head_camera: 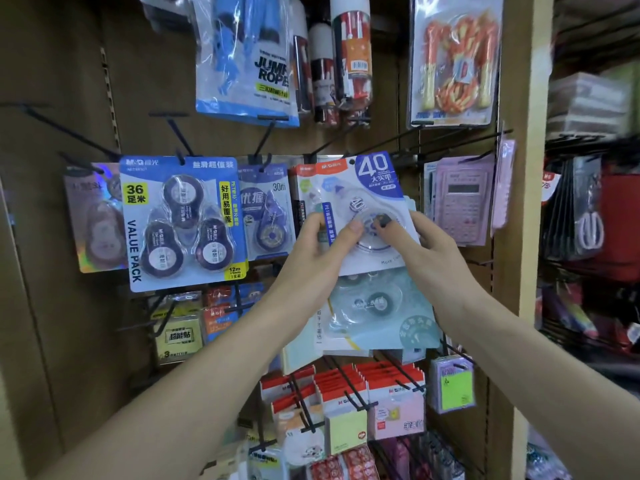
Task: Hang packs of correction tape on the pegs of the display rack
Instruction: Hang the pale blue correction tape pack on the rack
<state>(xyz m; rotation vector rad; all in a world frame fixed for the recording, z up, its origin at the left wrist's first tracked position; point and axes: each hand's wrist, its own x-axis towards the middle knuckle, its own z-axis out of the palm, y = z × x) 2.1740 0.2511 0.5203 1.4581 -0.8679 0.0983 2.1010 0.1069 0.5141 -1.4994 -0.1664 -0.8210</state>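
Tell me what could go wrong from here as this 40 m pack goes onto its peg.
1. Both hands, left hand and right hand, grip the 40 m pack low and tilted, so its hang hole may miss the peg.
2. Another pack sits behind it under the right hand and could slip.
3. The neighbouring 30 m pack hangs close and might get knocked.
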